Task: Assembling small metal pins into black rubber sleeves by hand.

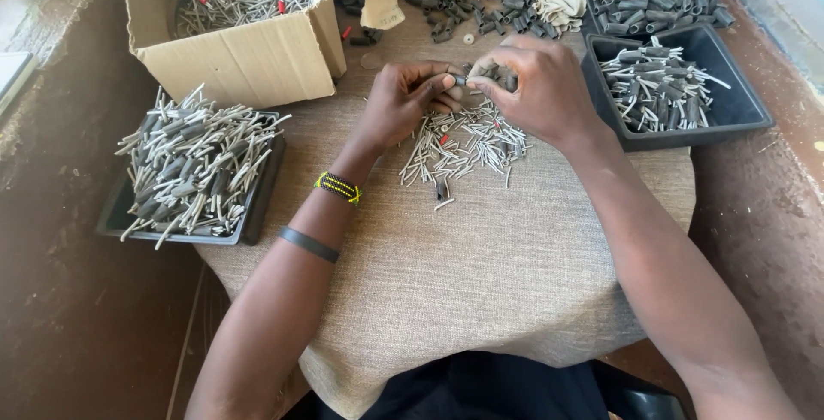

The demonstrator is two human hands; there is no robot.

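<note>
Beige woven cloth (481, 274) covers the worktop. Mid-cloth, a loose heap of thin grey pins (463, 141) lies just under both hands. Left hand (403, 102) & right hand (536, 85) meet, fingertips pinching one small dark rubber sleeve (463, 79) betw. them. Left edge: black tray (253, 214) w/ assembled pieces. Right edge: another black tray (738, 107). Far left: cardboard box (249, 60).

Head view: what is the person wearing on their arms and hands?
Both arms are bare, no sleeves or gloves. The left wrist carries a yellow-and-black beaded bracelet; further up that forearm sits a plain dark band. The right hand and its arm show nothing worn.
</note>
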